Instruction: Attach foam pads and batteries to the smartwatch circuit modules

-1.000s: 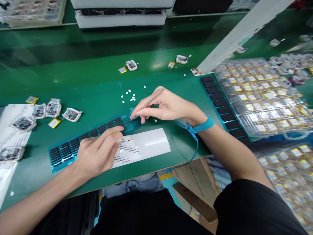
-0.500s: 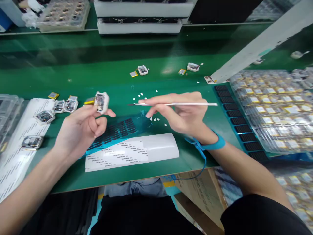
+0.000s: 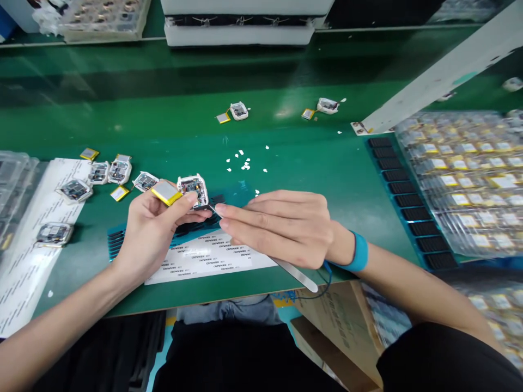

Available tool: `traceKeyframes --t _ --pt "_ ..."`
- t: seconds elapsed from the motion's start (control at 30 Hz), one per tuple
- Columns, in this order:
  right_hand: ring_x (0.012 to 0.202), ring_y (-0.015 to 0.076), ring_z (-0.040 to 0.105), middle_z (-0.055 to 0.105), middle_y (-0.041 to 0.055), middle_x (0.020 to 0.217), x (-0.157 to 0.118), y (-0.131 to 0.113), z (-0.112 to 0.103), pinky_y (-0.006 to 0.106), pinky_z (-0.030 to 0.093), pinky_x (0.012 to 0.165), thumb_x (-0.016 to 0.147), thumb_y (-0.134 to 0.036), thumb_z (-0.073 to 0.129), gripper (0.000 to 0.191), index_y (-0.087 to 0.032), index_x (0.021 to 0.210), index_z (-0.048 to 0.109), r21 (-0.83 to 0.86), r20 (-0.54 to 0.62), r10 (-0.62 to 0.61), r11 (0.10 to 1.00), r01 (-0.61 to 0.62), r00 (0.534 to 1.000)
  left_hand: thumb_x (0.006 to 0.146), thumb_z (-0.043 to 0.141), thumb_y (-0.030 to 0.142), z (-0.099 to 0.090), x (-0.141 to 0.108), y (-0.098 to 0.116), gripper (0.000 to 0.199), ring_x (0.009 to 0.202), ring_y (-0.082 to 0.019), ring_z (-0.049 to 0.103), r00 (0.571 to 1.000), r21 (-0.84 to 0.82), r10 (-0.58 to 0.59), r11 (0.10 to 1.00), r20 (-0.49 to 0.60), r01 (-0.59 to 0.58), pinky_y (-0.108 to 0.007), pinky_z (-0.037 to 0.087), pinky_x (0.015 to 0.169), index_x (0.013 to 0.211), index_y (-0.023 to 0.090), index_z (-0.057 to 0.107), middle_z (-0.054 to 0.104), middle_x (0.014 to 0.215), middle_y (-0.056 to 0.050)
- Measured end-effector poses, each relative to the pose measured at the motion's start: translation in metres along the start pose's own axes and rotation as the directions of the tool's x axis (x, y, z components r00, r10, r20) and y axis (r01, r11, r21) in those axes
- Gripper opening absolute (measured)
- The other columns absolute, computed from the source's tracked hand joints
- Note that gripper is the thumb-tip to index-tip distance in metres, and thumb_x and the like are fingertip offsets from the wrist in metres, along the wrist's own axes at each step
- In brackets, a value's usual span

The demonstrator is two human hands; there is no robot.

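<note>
My left hand [image 3: 153, 226] is closed around the edge of a white watch case [image 3: 203, 188] with a circuit board inside. A silver and yellow battery [image 3: 166, 192] hangs out over my fingers on the case's left. My right hand [image 3: 286, 226] grips metal tweezers [image 3: 297, 276], their tip at the case's lower right edge; whether it touches is hard to tell. Beneath both hands lie a blue film with black strips [image 3: 116, 245] and a white printed sheet [image 3: 192, 265]. Small white pieces [image 3: 246, 164] are scattered just beyond.
Several opened watch cases [image 3: 120, 170] lie at the left near another printed sheet [image 3: 24, 261]. Two more, one a white case [image 3: 239, 110], sit farther back. At the right are a row of black pads [image 3: 408, 201] and stacked clear trays [image 3: 461, 188]. A white post [image 3: 441, 68] slants there.
Both hands have come together over the film. The tweezers have swung from level to slanted, tip now at the watch case. The case has moved right and turned its open side up.
</note>
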State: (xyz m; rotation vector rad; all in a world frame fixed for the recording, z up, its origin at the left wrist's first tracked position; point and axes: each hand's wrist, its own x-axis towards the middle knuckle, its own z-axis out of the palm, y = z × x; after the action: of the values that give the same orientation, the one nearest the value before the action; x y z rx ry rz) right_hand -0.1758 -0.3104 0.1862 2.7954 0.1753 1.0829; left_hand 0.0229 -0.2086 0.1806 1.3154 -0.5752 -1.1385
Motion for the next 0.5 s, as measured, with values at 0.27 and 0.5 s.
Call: traceKeyframes --t 0.27,0.5 --pt "0.083 0.0109 0.074 0.073 0.0068 0.116 0.0008 -0.0057 0.006 0.025 0.064 0.08 0.097 -0.019 0.059 0.018 -0.013 0.109 0.071 -0.025 -0.017 -0.022 0.999 0.022 1.0 0.079 0.078 0.019 -0.0001 -0.0028 -0.0017 0.011 0.064 -0.015 0.072 1.0 0.038 0.023 0.999 0.012 -0.024 -0.027 0.066 0.064 0.076 0.017 0.068 0.071 0.072 0.001" --pt "0.087 0.0087 0.074 0.073 0.0024 0.116 -0.001 -0.0074 0.0058 0.026 0.062 0.092 0.097 -0.023 0.063 0.014 -0.017 0.108 0.07 0.099 0.033 0.096 0.99 -0.099 0.995 0.078 0.079 0.02 -0.0008 -0.0031 -0.0056 0.015 0.062 -0.013 0.069 0.999 0.061 0.017 0.998 0.04 -0.02 -0.027 0.067 0.064 0.074 0.018 0.065 0.066 0.07 0.004"
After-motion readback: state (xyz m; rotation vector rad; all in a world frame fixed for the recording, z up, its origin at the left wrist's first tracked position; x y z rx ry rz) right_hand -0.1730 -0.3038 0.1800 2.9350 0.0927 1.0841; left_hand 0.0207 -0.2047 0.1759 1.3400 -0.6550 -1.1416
